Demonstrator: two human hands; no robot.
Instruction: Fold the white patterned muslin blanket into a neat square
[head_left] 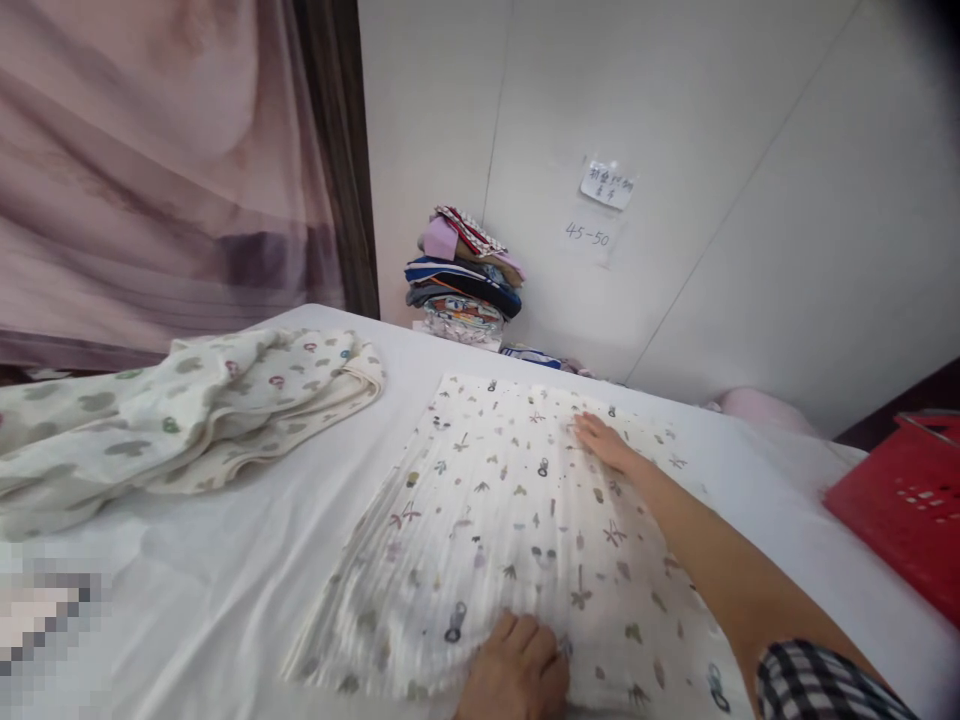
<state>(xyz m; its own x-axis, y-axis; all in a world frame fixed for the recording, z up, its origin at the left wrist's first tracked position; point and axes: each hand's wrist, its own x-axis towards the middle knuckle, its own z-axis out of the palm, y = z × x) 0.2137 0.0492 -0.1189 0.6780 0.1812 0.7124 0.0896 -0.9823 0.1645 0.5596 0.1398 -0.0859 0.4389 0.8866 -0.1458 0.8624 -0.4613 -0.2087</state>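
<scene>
A white crinkled cloth (517, 520) printed with small plants and figures lies spread on the white-covered table in front of me. At its near edge, my left hand (517, 665) is closed, its fingers curled down onto the fabric; the fingertips are hidden. My right hand (600, 440) reaches across to the far right part of the cloth. It rests there open, fingers laid flat on the surface.
A bunched cream cloth with grey patches (202, 410) lies on the table's left side. Behind the table, folded fabrics (465, 280) are stacked against the wall. A red plastic basket (907, 510) stands at the right. Pink curtain (165, 170) hangs at the left.
</scene>
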